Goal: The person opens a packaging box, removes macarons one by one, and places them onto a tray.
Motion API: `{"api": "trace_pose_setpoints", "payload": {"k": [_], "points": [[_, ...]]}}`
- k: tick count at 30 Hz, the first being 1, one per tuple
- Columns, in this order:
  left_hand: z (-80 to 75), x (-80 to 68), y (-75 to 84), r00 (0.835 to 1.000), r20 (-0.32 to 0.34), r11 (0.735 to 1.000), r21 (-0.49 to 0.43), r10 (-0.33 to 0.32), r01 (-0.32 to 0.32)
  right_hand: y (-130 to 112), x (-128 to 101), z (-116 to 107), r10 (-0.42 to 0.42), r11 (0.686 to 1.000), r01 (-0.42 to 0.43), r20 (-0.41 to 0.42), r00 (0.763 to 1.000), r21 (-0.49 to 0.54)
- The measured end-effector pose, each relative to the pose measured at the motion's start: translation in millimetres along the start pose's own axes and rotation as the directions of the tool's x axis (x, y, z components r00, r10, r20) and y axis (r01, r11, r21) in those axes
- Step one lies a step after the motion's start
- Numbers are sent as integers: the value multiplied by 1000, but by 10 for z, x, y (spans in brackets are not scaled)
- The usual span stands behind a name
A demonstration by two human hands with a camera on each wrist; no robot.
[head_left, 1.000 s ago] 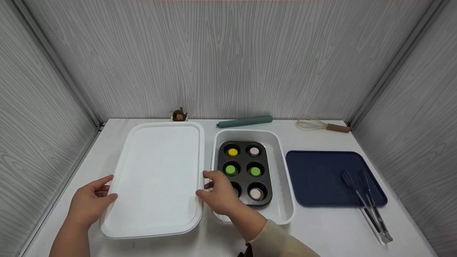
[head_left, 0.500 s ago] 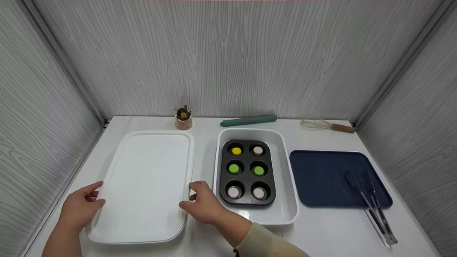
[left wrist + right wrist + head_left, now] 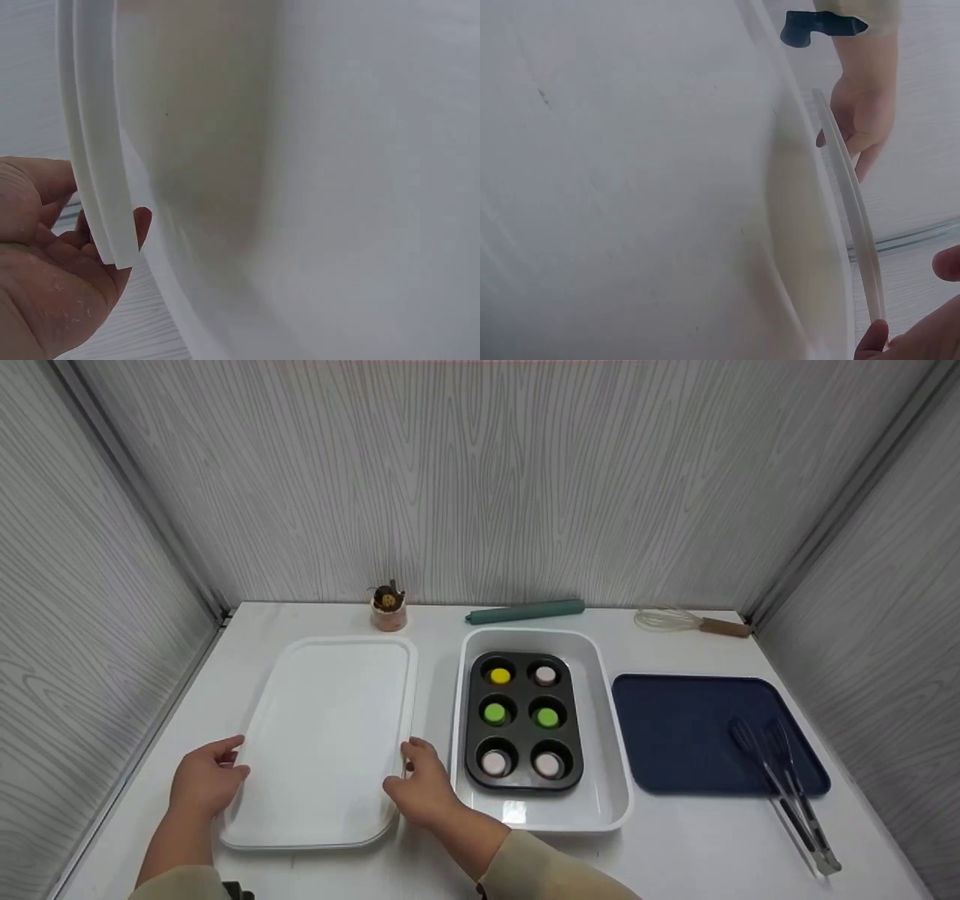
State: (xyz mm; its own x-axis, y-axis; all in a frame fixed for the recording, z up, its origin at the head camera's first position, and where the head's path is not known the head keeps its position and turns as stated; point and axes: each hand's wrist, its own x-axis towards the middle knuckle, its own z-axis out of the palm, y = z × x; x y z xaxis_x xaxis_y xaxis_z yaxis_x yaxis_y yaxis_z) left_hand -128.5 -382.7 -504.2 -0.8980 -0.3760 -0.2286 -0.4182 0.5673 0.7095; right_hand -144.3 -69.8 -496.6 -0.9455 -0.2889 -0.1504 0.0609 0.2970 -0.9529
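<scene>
A white rectangular lid (image 3: 322, 742) with rounded corners lies across both hands' hold on the left of the head view. At its left edge the left hand (image 3: 204, 781) grips it, thumb on the upper side. Opposite, the right hand (image 3: 426, 791) holds the right edge. In the left wrist view, the left hand's fingers (image 3: 142, 225) reach round the lid's ridged rim (image 3: 105, 165). The right wrist view shows the left hand (image 3: 864, 112) on the far side, and the right hand's fingertip (image 3: 874, 335) against the rim. A pale surface under the lid fills much of both wrist views.
Right of the lid, a white basin (image 3: 619, 810) holds a dark muffin tin (image 3: 523, 739) with coloured discs in its cups. Farther right, tongs (image 3: 799, 810) lie over a navy tray (image 3: 675, 735). Along the back are a small pot (image 3: 389, 619), a green rolling pin (image 3: 525, 613) and a whisk (image 3: 694, 622).
Both hands have carried the lid back toward the person and leftward, then slightly right. It has come away from the small pot, whose lower part now shows, and from beside the basin.
</scene>
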Motion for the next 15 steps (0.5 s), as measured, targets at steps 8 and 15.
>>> {"api": "trace_pose_setpoints", "payload": {"k": [8,15], "points": [[143,149,86,999,-47,999,-39,-21,19,84,96,78,-13,1000,15,-75,997,24],[229,162,40,996,-77,998,-23,-53,51,176,124,143,2,1000,-3,-82,997,-2]]}}
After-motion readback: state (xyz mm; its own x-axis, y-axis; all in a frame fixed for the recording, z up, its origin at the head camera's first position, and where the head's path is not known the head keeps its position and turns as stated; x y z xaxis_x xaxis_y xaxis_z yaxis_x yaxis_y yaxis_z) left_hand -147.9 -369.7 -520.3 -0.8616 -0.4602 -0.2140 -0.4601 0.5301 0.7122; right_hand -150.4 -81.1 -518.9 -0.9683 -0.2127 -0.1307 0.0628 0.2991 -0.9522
